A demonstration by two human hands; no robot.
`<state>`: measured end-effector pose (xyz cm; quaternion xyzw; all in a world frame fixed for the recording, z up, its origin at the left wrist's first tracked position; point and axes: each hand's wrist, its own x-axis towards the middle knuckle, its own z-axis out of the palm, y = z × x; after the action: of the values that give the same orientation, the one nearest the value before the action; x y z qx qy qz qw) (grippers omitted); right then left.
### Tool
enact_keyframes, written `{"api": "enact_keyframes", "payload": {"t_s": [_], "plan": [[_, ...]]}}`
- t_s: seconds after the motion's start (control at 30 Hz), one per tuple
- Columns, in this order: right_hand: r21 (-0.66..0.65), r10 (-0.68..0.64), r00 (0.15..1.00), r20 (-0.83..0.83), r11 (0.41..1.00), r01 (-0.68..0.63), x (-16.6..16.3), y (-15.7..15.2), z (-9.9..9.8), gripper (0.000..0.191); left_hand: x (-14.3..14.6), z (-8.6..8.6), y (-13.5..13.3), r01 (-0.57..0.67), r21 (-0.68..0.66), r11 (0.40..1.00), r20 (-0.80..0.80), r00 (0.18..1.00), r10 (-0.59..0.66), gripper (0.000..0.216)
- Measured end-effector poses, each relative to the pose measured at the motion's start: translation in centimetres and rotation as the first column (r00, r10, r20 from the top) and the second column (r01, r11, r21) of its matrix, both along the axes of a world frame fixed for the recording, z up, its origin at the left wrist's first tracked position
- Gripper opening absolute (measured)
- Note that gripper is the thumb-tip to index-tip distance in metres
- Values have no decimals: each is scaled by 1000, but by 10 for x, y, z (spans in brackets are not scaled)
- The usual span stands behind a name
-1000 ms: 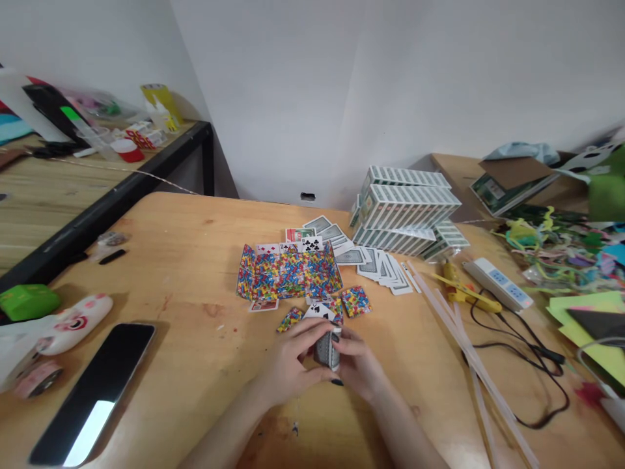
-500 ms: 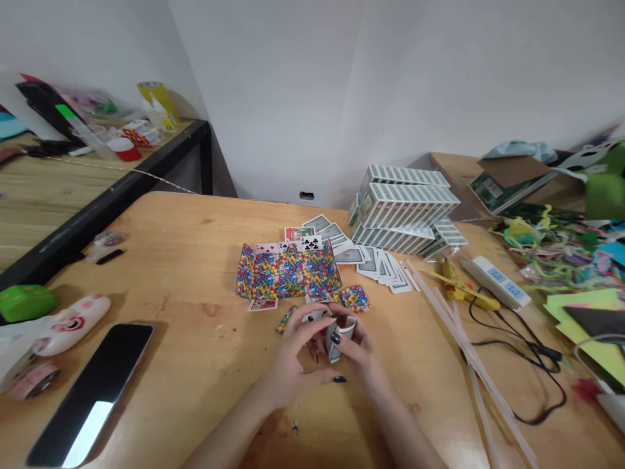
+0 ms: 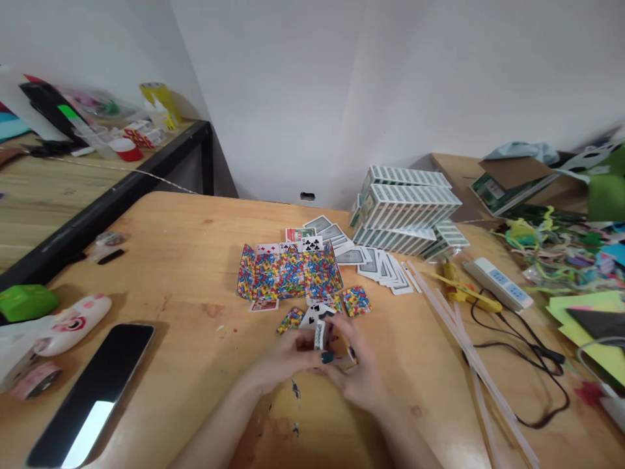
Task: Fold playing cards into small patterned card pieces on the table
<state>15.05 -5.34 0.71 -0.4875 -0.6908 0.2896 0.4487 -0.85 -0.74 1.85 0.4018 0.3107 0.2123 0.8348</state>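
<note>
Just above the table, a bent playing card point(image 3: 319, 335) is between my two hands. My left hand point(image 3: 286, 360) grips it from the left, its dark-nailed thumb along the near side. My right hand point(image 3: 359, 365) curls around its right side with the fingertips at its top; part of the card is hidden there. Right behind the hands lie a black-suited card point(image 3: 312, 317) and small pieces with a colourful brick pattern point(image 3: 291, 320) point(image 3: 357, 301). Farther back stands a folded wall of panels point(image 3: 291, 273) in the same pattern, with playing cards point(image 3: 311, 243) showing along its top.
Face-down cards point(image 3: 378, 264) fan out behind, beside stacked striped card boxes point(image 3: 410, 205). On the right are clear glue sticks point(image 3: 469, 352), a yellow glue gun point(image 3: 469, 293), a power strip point(image 3: 498, 282) and black cable. A phone point(image 3: 92, 391) lies at left.
The held card has shifted left and turned between my hands. My left fingers have lowered from over the card, and my right fingers now reach over its top.
</note>
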Motion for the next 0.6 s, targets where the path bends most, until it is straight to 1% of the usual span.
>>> {"api": "enact_keyframes", "payload": {"t_s": [0.1,0.2,0.27,0.37,0.43,0.53,0.6], "plan": [[20,30,999,33,999,-30,1,-1,2,62,-6,-1,2,54,-38,998,17,998,-53,30],[44,24,999,34,999,-25,1,-2,4,63,-8,-2,4,84,-13,996,-4,996,-84,27],[36,20,1000,24,999,-21,1,-1,6,63,-8,-3,5,74,11,997,-5,997,-74,25],[19,29,1000,9,999,-29,1,3,7,58,-6,-2,5,11,20,1000,10,1000,-11,25],[23,11,1000,2,1000,-11,1,6,7,57,-5,-1,5,-39,13,999,18,999,39,27],[-8,-80,996,-37,997,80,4,11,4,61,-4,1,5,-125,20,992,12,992,124,37],[-76,-134,983,-122,989,126,6,13,2,66,-2,1,5,-201,49,978,-7,980,201,42]]}}
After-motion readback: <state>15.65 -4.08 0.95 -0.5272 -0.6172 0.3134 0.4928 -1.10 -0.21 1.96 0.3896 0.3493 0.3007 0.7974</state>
